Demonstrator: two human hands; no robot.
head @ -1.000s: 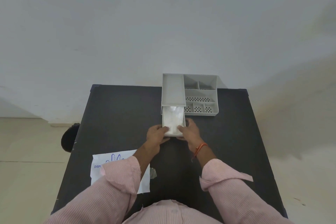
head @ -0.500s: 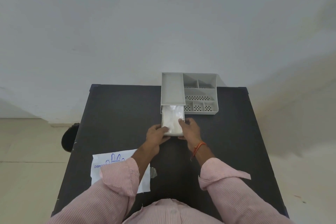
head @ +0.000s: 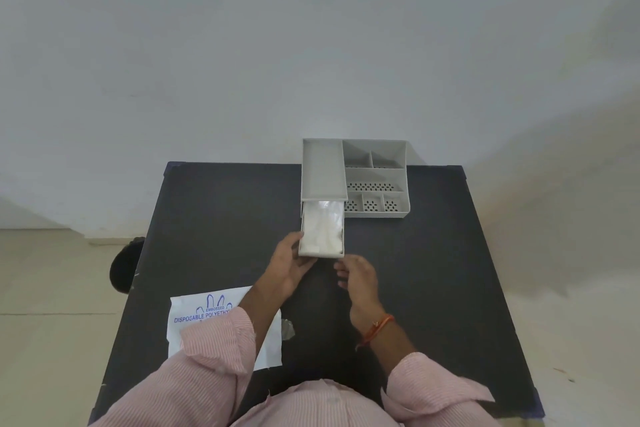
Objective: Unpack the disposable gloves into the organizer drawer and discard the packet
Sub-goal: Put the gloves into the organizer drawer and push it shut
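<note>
Your left hand [head: 289, 265] is at the front left corner of the drawer [head: 322, 255], with the thumb on its left wall and the fingers under the front edge, so it is grasping the drawer. Your right hand [head: 356, 276] is just beside the drawer's front right corner but apart from it; its fingers are loosely curled and hold nothing. The drawer is pulled out from the grey organizer [head: 375, 177], which stands at the far edge of the black table [head: 433, 270]. The gloves [head: 323, 230] lie inside the drawer as a white, crumpled pile that fills it. The packet [head: 207, 314] lies flat on the table near its left edge, well apart from the drawer, and your left sleeve [head: 214, 357] covers part of it. On the packet you can read blue letters, "DISPOSABLE". A small clear scrap [head: 286, 329] lies just beside the packet's right edge.
</note>
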